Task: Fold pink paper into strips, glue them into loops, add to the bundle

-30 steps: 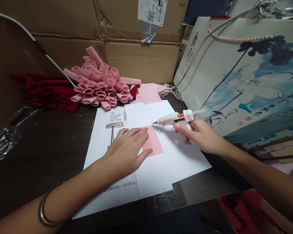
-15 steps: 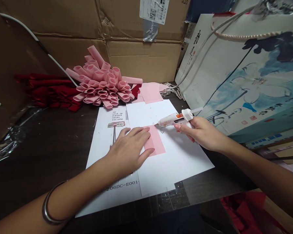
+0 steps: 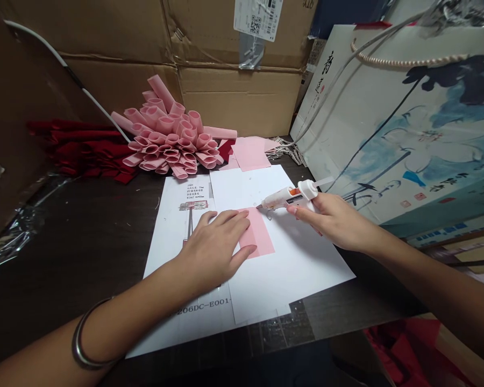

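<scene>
- Over the white paper sheets (image 3: pixel 274 290), the right hand (image 3: pixel 341 223) grips a white plastic glue gun (image 3: pixel 280 199), fingers curled round its handle.
- The nozzle points down at the far right corner of a small rectangular pink sheet (image 3: pixel 262 239); whether it touches, or any glue is laid, cannot be told.
- The left hand (image 3: pixel 212 244) grasps nothing; it lies flat, fingertips and thumb over the pink sheet on the paper.
- This sheet is flat, so it seems only partway worked.
- Behind, a heap of pink tubes (image 3: pixel 171 137) looks already shaped; flat pink sheets (image 3: pixel 252 153) beside it look untouched.
- Farther left lie folded dark red pieces (image 3: pixel 92 156); a brown cardboard box (image 3: pixel 237 102) stands behind.
</scene>
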Action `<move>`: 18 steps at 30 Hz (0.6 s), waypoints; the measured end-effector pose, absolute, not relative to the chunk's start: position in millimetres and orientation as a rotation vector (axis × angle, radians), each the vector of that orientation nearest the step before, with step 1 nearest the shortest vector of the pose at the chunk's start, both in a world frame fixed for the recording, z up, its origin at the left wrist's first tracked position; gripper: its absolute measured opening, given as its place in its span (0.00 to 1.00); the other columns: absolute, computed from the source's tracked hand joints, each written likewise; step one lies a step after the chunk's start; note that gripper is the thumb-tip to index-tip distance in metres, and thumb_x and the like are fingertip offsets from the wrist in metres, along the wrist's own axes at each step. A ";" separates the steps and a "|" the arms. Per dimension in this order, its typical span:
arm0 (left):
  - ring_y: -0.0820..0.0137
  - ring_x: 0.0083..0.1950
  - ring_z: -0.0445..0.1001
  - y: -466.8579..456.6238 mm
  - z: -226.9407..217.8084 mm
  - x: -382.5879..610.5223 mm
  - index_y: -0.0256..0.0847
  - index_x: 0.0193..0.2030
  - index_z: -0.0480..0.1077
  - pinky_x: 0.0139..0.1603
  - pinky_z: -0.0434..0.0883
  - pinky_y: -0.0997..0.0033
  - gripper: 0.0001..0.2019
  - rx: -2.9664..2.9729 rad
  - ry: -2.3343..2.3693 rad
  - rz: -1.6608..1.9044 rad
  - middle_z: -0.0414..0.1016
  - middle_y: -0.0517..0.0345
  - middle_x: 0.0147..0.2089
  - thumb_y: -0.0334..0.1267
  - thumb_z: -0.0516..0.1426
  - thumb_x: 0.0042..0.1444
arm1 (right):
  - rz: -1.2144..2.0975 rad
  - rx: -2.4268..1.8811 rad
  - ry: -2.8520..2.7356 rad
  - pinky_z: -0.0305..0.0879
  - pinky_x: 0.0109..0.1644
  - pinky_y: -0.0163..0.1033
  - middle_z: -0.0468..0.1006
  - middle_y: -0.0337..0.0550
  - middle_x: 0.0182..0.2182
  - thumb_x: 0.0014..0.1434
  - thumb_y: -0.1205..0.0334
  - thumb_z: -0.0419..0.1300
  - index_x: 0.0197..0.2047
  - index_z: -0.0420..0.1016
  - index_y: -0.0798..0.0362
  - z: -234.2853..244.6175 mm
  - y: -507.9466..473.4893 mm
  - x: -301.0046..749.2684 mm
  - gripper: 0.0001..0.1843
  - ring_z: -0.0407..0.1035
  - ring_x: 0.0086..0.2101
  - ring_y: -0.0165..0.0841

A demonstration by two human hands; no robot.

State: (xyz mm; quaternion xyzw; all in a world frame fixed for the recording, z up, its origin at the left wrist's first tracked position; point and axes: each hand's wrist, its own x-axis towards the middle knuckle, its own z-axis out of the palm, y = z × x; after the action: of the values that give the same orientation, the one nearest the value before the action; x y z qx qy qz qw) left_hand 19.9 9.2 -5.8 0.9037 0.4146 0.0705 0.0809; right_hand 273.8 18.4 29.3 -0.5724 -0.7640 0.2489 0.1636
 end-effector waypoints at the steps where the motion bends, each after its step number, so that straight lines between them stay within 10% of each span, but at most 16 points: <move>1: 0.57 0.67 0.60 9.1 -5.8 19.7 0.40 0.54 0.66 0.62 0.59 0.47 0.17 2.701 1.236 0.212 0.63 0.48 0.67 0.47 0.50 0.66 | 0.693 -1.633 -2.190 0.55 0.28 0.37 0.68 0.36 0.17 0.66 0.43 0.49 0.39 0.76 0.53 29.7 18.2 273.2 0.24 0.62 0.20 0.32; 9: 0.56 0.67 0.61 10.8 -6.4 20.4 0.38 0.55 0.66 0.62 0.59 0.47 0.18 2.709 1.225 0.227 0.63 0.48 0.67 0.46 0.50 0.66 | 0.593 -1.637 -2.230 0.60 0.36 0.38 0.79 0.41 0.34 0.67 0.47 0.50 0.46 0.75 0.50 34.1 17.1 268.3 0.19 0.71 0.33 0.36; 18: 0.57 0.67 0.61 10.1 -5.9 19.9 0.38 0.55 0.66 0.61 0.60 0.47 0.17 2.707 1.239 0.219 0.63 0.48 0.67 0.47 0.50 0.66 | 0.561 -1.717 -2.233 0.55 0.30 0.37 0.73 0.39 0.25 0.66 0.44 0.49 0.40 0.74 0.53 34.2 17.7 269.6 0.22 0.64 0.25 0.32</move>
State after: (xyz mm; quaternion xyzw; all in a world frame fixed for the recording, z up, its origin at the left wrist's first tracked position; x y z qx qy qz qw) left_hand 19.9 10.1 -5.9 0.9040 0.4139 0.0732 0.0780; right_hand 269.6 17.7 34.2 -0.5925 -0.7704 0.1935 0.1344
